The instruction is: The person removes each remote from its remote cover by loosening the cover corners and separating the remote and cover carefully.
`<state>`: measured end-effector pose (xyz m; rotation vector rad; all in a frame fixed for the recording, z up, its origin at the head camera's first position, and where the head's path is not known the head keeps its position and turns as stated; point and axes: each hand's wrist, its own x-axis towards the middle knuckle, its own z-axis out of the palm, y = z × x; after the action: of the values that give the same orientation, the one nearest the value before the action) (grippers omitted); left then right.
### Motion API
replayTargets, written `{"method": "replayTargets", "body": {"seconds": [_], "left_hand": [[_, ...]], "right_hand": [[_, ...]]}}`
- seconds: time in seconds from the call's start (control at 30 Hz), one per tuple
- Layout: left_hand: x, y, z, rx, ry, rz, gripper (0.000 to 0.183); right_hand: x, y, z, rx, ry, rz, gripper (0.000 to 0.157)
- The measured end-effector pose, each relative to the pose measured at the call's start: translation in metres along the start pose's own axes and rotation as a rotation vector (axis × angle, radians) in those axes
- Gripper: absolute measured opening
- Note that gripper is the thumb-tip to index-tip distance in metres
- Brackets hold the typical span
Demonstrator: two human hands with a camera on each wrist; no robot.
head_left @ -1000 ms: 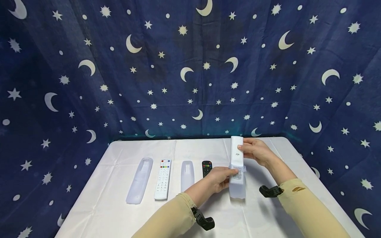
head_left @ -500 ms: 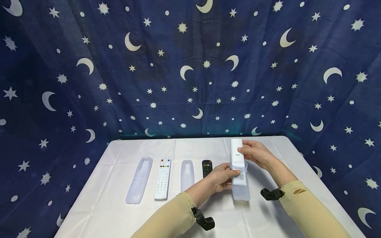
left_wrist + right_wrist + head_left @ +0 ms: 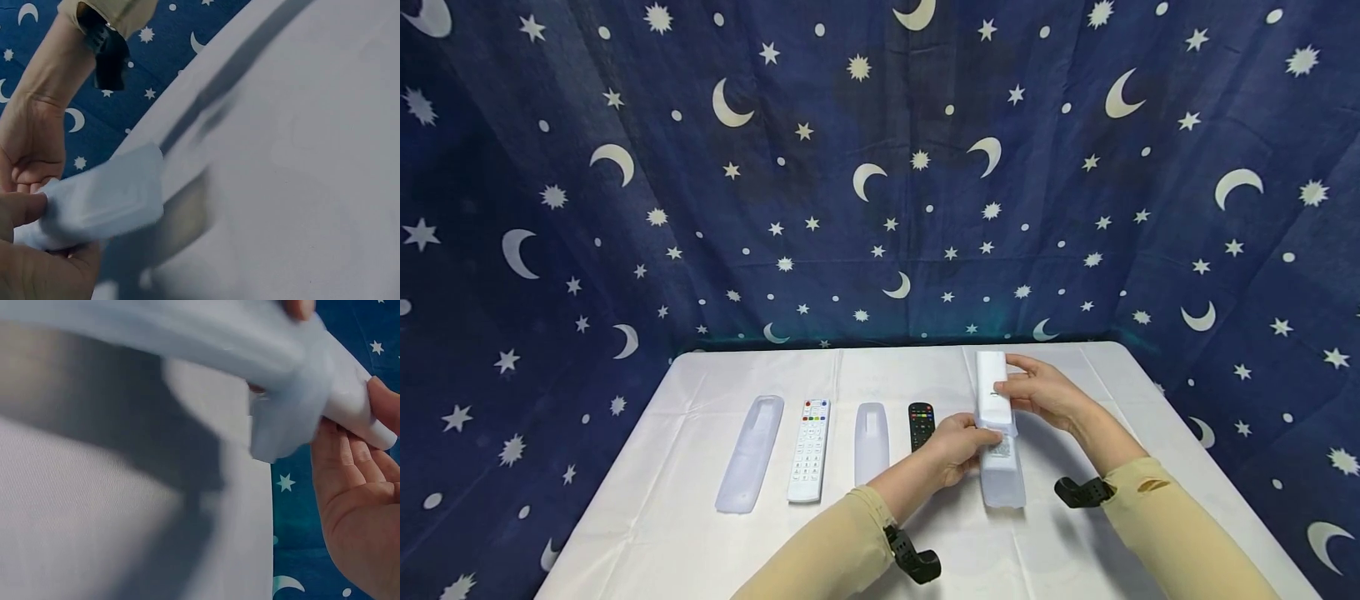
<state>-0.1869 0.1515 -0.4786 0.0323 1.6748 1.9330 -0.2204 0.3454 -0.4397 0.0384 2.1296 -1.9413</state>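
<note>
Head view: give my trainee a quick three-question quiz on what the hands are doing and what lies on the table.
1. True or false: the right hand grips the bare upper end of the white remote.
2. Multiple choice: where does the left hand pinch? A) the black remote B) the rim of the clear sleeve C) the tablecloth
3. Fill in: left of the black remote, ___ empty clear covers lie flat.

Key: 1 true; 2 B; 3 two.
</note>
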Motion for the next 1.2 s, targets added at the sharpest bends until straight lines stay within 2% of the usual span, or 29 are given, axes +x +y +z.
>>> {"method": "replayTargets", "body": {"seconds": [0.1, 0.27, 0.6, 0.9, 1.2], "left_hand": [[0.001, -0.003, 0.000, 0.000, 0.021, 0.036, 0.031], [0.002, -0.005, -0.001, -0.014, -0.002, 0.056, 0.035], [-0.002, -0.004, 0.003, 0.121, 0.020, 0.074, 0.037], [-0.007, -0.006, 0.003, 0.153, 0.040, 0.113, 0.036], [-0.010, -0.006, 0.004, 0.169, 0.063, 0.114, 0.034]], "right_hand": [[0.002, 0.001, 0.002, -0.009, 0.003, 0.005, 0.083], [0.004, 0.004, 0.001, -0.022, 0.022, 0.016, 0.083], [0.007, 0.007, -0.003, 0.023, 0.031, 0.020, 0.081], [0.010, 0.005, -0.004, 0.035, 0.054, 0.024, 0.079], [0.011, 0.003, -0.003, 0.041, 0.069, 0.020, 0.078]]}}
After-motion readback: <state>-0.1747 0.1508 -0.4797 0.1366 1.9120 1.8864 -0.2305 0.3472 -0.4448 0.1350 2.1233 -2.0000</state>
